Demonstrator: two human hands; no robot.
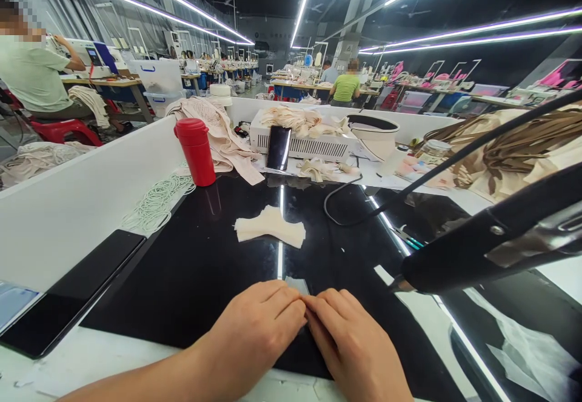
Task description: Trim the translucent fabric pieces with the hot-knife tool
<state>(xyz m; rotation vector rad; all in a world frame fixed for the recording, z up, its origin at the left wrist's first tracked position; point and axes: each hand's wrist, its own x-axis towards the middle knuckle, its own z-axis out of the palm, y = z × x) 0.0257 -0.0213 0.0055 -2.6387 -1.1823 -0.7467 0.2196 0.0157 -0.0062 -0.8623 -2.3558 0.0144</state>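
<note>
Both hands down on black mat (191, 281), left hand (259, 329) and right hand (354, 347) meeting fingertip to fingertip, pinched together on a small pale piece (296, 284) poking out just beyond the fingers. Stack of cut cream pieces (270, 227) well ahead of the fingers, untouched. Judged early: one piece in hand, stack left. Red cup (196, 151) far ahead-left. Black tool head (482, 250) right of the fingers.
</note>
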